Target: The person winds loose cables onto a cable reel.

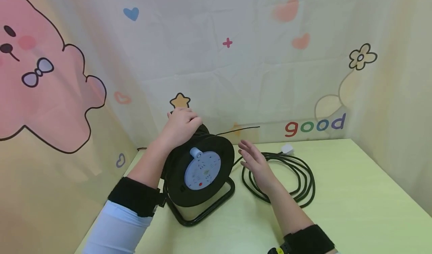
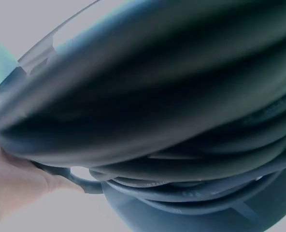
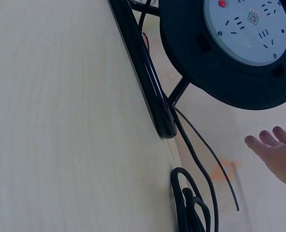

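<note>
Standing on the desk (image 1: 371, 194), the cable reel (image 1: 202, 171) looked heavy and rigid, best taken by its tubular frame (image 1: 211, 209), while a springy-looking cable coil (image 1: 314, 188) lay rightward, left grip (image 1: 182, 125) curled round the reel's top, right grip (image 1: 259, 169) empty, fingers extended nearby.

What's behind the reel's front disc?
Behind the front disc, the left wrist view shows black cable wound in overlapping turns. The inner turns and the core are covered.
</note>
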